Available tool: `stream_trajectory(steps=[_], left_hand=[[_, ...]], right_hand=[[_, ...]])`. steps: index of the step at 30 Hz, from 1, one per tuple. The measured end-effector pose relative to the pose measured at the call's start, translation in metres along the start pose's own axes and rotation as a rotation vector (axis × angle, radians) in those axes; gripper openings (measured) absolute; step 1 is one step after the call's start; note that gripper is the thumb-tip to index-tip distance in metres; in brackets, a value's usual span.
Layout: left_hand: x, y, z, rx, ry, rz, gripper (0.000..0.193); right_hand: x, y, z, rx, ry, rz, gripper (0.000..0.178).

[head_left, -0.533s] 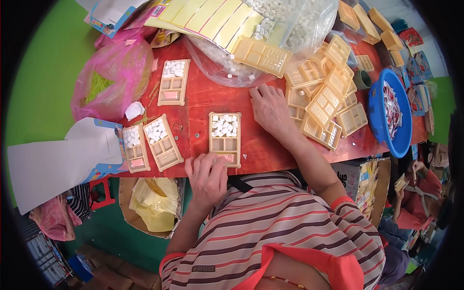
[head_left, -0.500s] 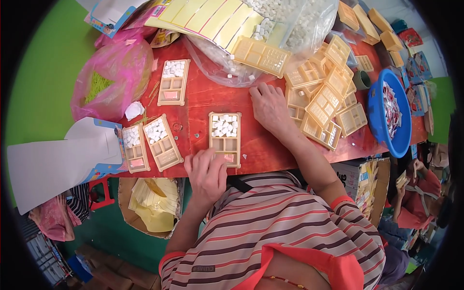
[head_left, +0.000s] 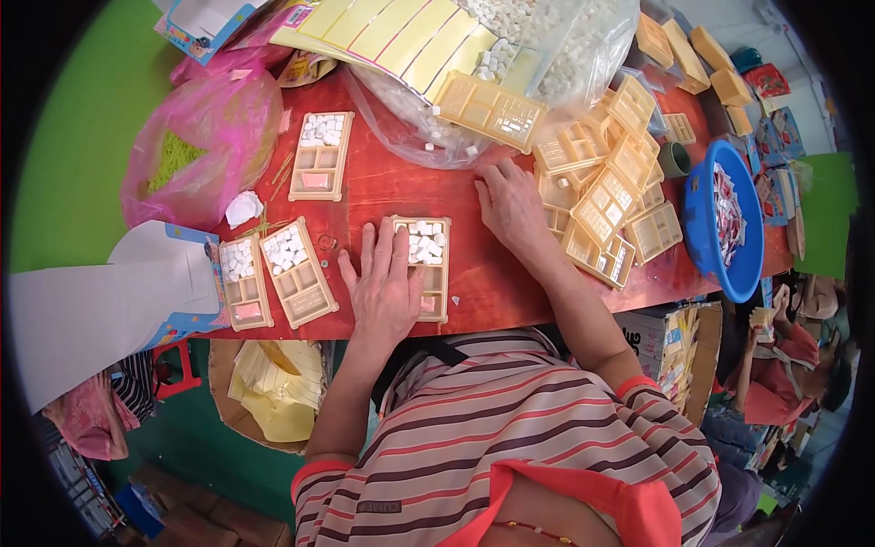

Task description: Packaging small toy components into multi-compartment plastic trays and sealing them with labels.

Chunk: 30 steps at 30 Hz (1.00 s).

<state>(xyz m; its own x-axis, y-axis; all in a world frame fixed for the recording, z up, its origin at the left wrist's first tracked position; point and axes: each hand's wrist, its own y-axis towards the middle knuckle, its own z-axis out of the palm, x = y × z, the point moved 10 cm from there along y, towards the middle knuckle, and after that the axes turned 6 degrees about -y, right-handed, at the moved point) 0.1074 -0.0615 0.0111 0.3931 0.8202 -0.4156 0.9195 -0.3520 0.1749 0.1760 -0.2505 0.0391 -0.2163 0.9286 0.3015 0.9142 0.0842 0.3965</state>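
My left hand point(head_left: 383, 283) lies with spread fingers over the left side of a beige plastic compartment tray point(head_left: 436, 278). White cubes point(head_left: 426, 242) fill the tray's far section, and a small pink piece point(head_left: 427, 304) sits in a near compartment, partly covered by my fingers. To the right, my right hand point(head_left: 512, 208) rests on the red table with its fingers curled in and nothing seen in them. It is between the clear bag of white cubes point(head_left: 583, 55) and a heap of beige trays point(head_left: 606, 205). Three more partly filled trays point(head_left: 299, 278) stand on the left.
A pink bag with thin green sticks point(head_left: 173, 164) lies far left, above a white and blue carton point(head_left: 173, 283). Yellow printed sheets point(head_left: 383, 41) cover part of the clear bag. A blue basin of small packets point(head_left: 697, 219) stands at the right edge. Other people sit on both sides.
My left hand has moved forward from the tray's near end and spread its fingers along its left side. My right hand stays by the bag. The whole view has shifted slightly.
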Motion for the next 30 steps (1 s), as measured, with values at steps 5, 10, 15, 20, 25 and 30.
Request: stream_trajectory(steps=[5, 10, 15, 20, 25, 30], left_hand=[[0.0, -0.001, 0.001, 0.001, -0.012, -0.006, 0.062], [0.002, -0.003, -0.004, 0.001, -0.08, -0.024, 0.062], [0.0, 0.002, -0.006, -0.02, -0.107, -0.023, 0.068], [-0.002, 0.009, -0.008, -0.022, -0.149, -0.033, 0.067], [0.003, 0.008, -0.006, -0.02, -0.159, -0.064, 0.066], [0.003, 0.008, -0.004, -0.027, -0.106, -0.045, 0.069]], right_hand=[[-0.002, 0.005, 0.013, 0.08, -0.101, -0.023, 0.012], [-0.022, 0.002, 0.008, 0.106, 0.227, 0.119, 0.012], [-0.025, 0.003, -0.006, 0.018, -0.032, 0.12, 0.011], [-0.017, 0.009, 0.003, 0.033, -0.156, 0.063, 0.009], [0.017, 0.005, -0.016, 0.016, -0.003, -0.041, 0.012], [0.082, -0.019, -0.006, 0.137, 0.167, -0.297, 0.019]])
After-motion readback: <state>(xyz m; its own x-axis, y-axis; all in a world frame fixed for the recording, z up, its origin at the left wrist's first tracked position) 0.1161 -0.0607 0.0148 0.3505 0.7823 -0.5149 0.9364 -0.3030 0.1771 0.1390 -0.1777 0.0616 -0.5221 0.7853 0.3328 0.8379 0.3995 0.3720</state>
